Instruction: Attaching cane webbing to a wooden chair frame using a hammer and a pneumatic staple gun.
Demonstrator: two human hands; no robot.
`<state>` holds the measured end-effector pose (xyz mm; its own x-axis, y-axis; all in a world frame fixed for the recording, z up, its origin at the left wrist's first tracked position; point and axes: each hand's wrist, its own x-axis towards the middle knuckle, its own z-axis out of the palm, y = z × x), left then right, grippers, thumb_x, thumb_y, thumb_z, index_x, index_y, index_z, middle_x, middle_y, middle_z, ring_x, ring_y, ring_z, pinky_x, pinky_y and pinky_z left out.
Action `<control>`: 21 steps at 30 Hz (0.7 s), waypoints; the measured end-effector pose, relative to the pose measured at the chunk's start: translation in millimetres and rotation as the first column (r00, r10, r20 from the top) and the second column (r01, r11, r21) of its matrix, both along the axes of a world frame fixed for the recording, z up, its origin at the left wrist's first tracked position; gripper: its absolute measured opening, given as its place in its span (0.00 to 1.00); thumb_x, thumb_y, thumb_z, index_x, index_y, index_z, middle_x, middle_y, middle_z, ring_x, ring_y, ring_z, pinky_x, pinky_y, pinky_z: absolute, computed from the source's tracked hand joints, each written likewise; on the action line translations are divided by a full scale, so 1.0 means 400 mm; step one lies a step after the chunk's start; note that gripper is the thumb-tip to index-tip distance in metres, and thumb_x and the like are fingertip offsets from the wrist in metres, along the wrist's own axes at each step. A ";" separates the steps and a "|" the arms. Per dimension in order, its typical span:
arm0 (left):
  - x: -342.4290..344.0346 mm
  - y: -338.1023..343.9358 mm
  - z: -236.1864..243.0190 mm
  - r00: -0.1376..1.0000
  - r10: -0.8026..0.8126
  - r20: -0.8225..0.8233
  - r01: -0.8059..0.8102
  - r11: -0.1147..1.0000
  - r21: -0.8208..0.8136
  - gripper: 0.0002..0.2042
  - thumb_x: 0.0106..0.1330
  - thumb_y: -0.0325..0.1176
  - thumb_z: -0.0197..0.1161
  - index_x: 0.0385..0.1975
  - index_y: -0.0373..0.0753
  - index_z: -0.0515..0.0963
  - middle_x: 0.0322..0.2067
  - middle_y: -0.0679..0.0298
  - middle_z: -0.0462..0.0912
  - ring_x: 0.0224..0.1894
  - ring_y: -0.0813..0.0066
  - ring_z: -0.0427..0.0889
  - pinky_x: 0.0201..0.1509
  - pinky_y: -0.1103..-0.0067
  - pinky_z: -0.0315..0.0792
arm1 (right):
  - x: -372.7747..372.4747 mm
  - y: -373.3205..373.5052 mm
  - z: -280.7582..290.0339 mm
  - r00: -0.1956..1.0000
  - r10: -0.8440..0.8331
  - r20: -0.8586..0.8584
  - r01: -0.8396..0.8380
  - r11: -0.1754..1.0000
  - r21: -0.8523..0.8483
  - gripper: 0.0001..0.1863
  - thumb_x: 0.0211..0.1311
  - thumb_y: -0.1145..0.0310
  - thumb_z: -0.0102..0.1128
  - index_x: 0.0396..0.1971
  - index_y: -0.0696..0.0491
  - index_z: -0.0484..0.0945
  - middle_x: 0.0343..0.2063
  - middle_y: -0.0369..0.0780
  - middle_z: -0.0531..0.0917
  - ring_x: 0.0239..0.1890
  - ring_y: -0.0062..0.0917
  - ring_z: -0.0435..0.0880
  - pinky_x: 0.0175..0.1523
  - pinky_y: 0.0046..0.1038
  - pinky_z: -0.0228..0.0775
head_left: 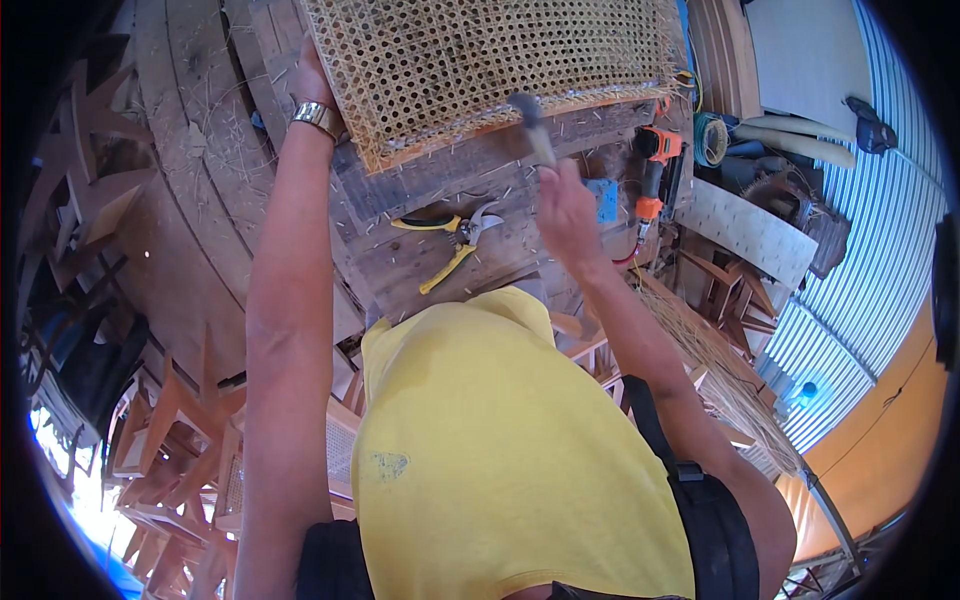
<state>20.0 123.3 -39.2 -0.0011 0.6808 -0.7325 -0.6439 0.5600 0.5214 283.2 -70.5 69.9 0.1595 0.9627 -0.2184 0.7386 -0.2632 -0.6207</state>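
A woven cane panel (500, 60) on a wooden frame lies at the far side of the wooden workbench, with frayed strands along its near edge. My left hand (314, 78), with a metal watch on the wrist, grips the panel's left edge; its fingers are partly hidden. My right hand (568, 210) is closed around the handle of a hammer (540, 145). The hammer's dark head is slightly blurred and sits over the panel's near edge; whether it touches cannot be told. Yellow-handled pruning shears (462, 240) lie open on the bench between my arms.
An orange and black power tool (655, 165) with a hose lies right of my right hand, near a small blue piece (603, 200). Coiled green cord (711, 138) and long cane strands (715, 345) are farther right. Wooden chair frames (180, 430) crowd the left.
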 end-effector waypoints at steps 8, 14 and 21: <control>0.009 -0.012 0.039 0.999 0.024 -0.040 -0.024 1.000 0.006 0.23 0.67 0.50 0.48 0.49 0.38 0.76 0.41 0.59 0.84 0.36 0.63 0.84 0.38 0.67 0.78 | 0.011 0.005 0.024 0.997 -0.070 -0.038 0.070 0.998 -0.007 0.21 0.74 0.53 0.39 0.31 0.57 0.66 0.18 0.52 0.72 0.23 0.53 0.74 0.27 0.42 0.64; 0.001 -0.007 0.006 0.999 -0.016 -0.047 0.014 0.999 -0.037 0.32 0.66 0.64 0.45 0.56 0.42 0.73 0.51 0.58 0.81 0.45 0.63 0.82 0.46 0.67 0.76 | -0.001 0.020 -0.010 1.000 -0.006 -0.011 0.004 0.991 -0.131 0.22 0.74 0.53 0.39 0.30 0.57 0.67 0.17 0.52 0.72 0.23 0.53 0.75 0.28 0.44 0.63; -0.023 0.017 -0.084 1.000 0.003 -0.024 -0.003 1.000 -0.018 0.32 0.65 0.63 0.49 0.55 0.40 0.75 0.45 0.58 0.83 0.39 0.62 0.83 0.42 0.67 0.77 | 0.023 -0.005 0.013 0.998 -0.023 -0.060 0.017 0.995 -0.096 0.21 0.74 0.54 0.41 0.30 0.57 0.66 0.18 0.54 0.73 0.25 0.56 0.75 0.29 0.48 0.63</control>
<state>10.8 130.2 -73.0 -0.0206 0.6677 -0.7442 -0.6329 0.5675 0.5267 292.4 -72.4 75.0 0.1621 0.9339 -0.3188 0.6942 -0.3375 -0.6358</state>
